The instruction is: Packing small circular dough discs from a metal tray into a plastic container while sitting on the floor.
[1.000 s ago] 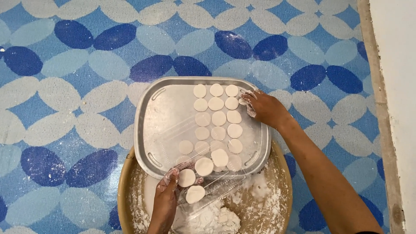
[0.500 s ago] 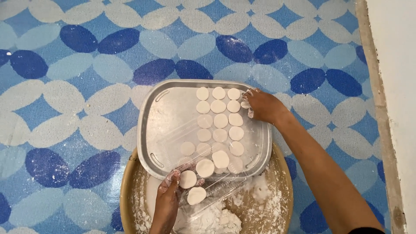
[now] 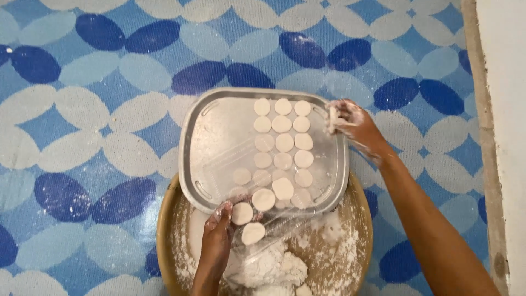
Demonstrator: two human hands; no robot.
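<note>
A rounded metal tray (image 3: 197,148) rests on a round wooden board (image 3: 164,230). A clear plastic sheet (image 3: 219,137) lines the tray, with several flat white dough discs (image 3: 283,142) on it in rows. My left hand (image 3: 216,241) pinches the sheet's near edge, where it hangs over the board, next to two discs (image 3: 243,212). My right hand (image 3: 356,129), white with flour, is at the tray's far right corner. Its fingers are curled around something white that I cannot make out.
A lump of white dough (image 3: 268,268) and loose flour (image 3: 339,246) lie on the board below the tray. All this sits on a blue and white patterned mat (image 3: 98,109). A pale wall (image 3: 504,82) runs along the right.
My right hand has moved slightly right, from the top right discs to the tray's corner rim. My left hand has stayed at the sheet's near edge.
</note>
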